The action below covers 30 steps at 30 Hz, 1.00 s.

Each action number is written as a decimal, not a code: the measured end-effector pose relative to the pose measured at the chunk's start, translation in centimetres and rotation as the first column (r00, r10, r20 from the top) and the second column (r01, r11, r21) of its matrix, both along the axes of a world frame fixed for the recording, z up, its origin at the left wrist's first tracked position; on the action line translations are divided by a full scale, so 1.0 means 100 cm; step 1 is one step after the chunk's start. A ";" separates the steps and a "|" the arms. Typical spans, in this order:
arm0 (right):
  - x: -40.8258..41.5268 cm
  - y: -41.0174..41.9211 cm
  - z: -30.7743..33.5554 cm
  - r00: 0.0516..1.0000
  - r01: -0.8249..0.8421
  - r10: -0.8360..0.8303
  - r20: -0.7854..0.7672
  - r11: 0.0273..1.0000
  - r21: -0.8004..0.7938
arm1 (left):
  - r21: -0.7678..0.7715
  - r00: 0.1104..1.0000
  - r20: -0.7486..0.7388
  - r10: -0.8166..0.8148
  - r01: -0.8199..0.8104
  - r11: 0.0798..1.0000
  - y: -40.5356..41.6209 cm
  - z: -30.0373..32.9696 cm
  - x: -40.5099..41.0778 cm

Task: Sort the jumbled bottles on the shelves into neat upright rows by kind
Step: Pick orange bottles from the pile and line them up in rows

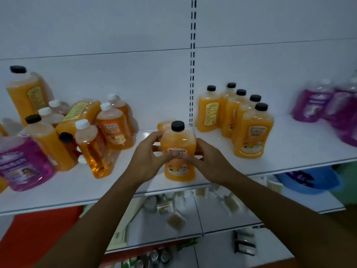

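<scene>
An orange bottle with a black cap (178, 144) stands upright near the front of the white shelf (289, 147). My left hand (148, 157) grips its left side and my right hand (206, 161) grips its right side, thumbs meeting on the label. Behind it another orange bottle (164, 125) is partly hidden. To the right, several orange black-capped bottles (249, 132) stand in a tidy row. At the left is a jumble of orange bottles with black and white caps (92, 136), some leaning or lying, and a purple bottle (23, 165).
Purple bottles (318, 105) stand blurred at the far right of the shelf. A slotted upright (192, 74) divides the back panel. Lower shelves hold small packets (175, 221), and a blue basin (309, 180) sits below right.
</scene>
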State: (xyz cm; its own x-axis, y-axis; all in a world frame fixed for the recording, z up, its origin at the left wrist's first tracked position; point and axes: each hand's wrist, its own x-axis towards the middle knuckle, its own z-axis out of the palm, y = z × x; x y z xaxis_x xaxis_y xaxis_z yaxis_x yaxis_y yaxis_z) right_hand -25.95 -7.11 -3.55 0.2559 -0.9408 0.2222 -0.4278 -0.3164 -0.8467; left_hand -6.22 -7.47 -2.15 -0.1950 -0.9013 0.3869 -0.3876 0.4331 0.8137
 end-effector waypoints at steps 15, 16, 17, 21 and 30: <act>-0.075 -0.023 -0.028 0.902 0.246 -0.313 -0.296 0.938 -0.243 | 0.013 0.989 0.050 0.140 -0.140 0.990 -0.082 -0.002 -0.119; -0.077 -0.028 -0.029 0.903 0.237 -0.297 -0.311 0.947 -0.216 | 0.016 0.988 0.063 0.142 -0.143 0.990 -0.088 -0.003 -0.121; -0.078 -0.032 -0.029 0.902 0.235 -0.289 -0.322 0.952 -0.194 | 0.019 0.986 0.078 0.146 -0.148 0.989 -0.094 -0.004 -0.124; -0.085 -0.048 -0.034 0.908 0.215 -0.271 -0.319 0.956 -0.198 | 0.038 0.982 0.105 0.157 -0.162 0.986 -0.112 -0.006 -0.134; -0.075 -0.065 -0.042 0.930 0.048 -0.129 -0.344 0.971 -0.235 | -0.011 0.955 0.209 0.212 -0.215 0.977 -0.115 -0.005 -0.135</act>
